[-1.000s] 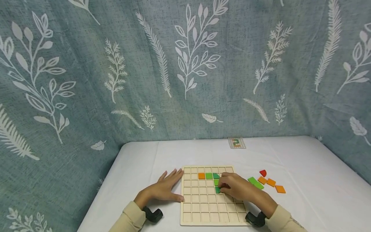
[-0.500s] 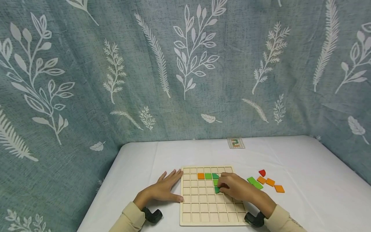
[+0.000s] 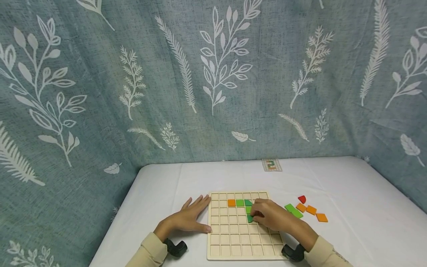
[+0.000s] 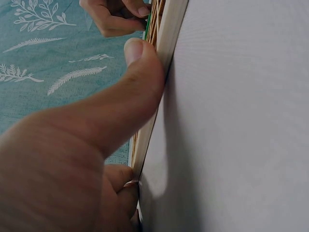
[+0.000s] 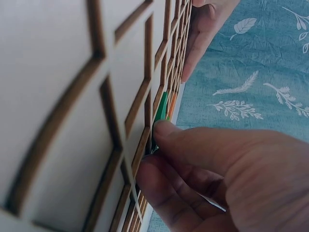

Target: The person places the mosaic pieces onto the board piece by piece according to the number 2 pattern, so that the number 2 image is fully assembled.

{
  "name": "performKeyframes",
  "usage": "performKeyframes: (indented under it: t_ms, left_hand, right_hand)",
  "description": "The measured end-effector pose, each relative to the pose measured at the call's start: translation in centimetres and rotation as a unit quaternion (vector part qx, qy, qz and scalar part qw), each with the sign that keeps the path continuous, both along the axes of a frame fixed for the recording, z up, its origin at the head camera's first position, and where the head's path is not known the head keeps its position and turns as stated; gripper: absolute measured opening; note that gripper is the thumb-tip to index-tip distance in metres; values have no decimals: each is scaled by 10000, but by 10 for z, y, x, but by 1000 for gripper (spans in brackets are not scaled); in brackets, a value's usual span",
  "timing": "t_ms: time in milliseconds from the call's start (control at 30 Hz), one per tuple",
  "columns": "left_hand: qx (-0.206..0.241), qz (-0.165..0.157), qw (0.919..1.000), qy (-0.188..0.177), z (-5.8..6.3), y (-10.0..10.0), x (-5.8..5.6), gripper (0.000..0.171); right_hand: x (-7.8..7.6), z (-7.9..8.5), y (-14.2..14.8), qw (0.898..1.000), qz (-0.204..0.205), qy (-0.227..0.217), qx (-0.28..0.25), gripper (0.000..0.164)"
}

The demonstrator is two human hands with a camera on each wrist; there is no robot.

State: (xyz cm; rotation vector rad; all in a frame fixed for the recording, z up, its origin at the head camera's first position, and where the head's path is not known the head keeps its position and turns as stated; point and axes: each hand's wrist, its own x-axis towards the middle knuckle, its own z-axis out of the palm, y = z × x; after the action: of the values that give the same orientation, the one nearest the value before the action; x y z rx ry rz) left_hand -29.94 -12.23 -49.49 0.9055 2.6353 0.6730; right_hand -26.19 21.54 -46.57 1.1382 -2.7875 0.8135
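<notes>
A pale wooden grid board [image 3: 230, 241] lies on the white table. Along its left edge rests my left hand [image 3: 188, 218], fingers spread and straight, thumb [image 4: 140, 67] touching the frame. My right hand [image 3: 271, 215] is over the board's right half, its thumb and fingertips pinching a dark green tile [image 5: 160, 110] at a grid cell; part of that tile is hidden by the fingers. In the row above sit an orange tile [image 3: 231, 203], a light green tile [image 3: 240, 203] and a dark green tile with a rounded corner [image 3: 248, 203]. Another light green tile [image 3: 248, 210] lies below the rounded one.
To the right of the board lie a red quarter-round tile [image 3: 301, 199], light green tiles [image 3: 294, 211] and several orange tiles [image 3: 311, 210]. A small pattern card [image 3: 271, 165] lies at the table's back edge, before a patterned curtain [image 3: 213, 141].
</notes>
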Motion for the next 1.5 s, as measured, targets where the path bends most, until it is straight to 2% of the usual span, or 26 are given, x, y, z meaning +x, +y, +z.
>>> performKeyframes:
  t_ms: [200, 467, 733, 867, 967, 1067, 1200, 1300, 1500]
  left_hand:
    - [11, -48, 10000, -20, 1, 1, 0, 109]
    - [76, -28, 10000, -57, 1, 0, 0, 109]
    - [53, 15, 10000, -65, 0, -1, 1, 109]
    - [70, 11, 9999, -74, 0, -1, 1, 109]
    - [91, -17, 9999, -91, 1, -1, 1, 109]
    - [92, -20, 9999, -76, 1, -1, 0, 109]
    - [85, -9, 10000, -48, 2, -1, 0, 109]
    - [96, -47, 9999, -94, 2, -1, 0, 109]
    - [52, -34, 9999, -88, 0, 0, 0, 109]
  right_hand:
    - [2, 5, 7, 9996, -15, -213, -203, 5]
    - [14, 25, 32, 9991, -82, -109, -404, 9]
    - [30, 38, 83, 9962, -704, -250, -447, 22]
    - [38, 36, 107, 9925, -1062, -328, -515, 22]
    - [43, 33, 124, 9868, -1493, -437, -447, 23]
    - [46, 30, 141, 9769, -1974, -738, -359, 24]
    - [47, 25, 160, 9657, -2420, -922, -209, 25]
    - [47, 18, 172, 9629, -2533, -921, -123, 24]
    - [45, 6, 183, 9641, -2561, -700, 4, 24]
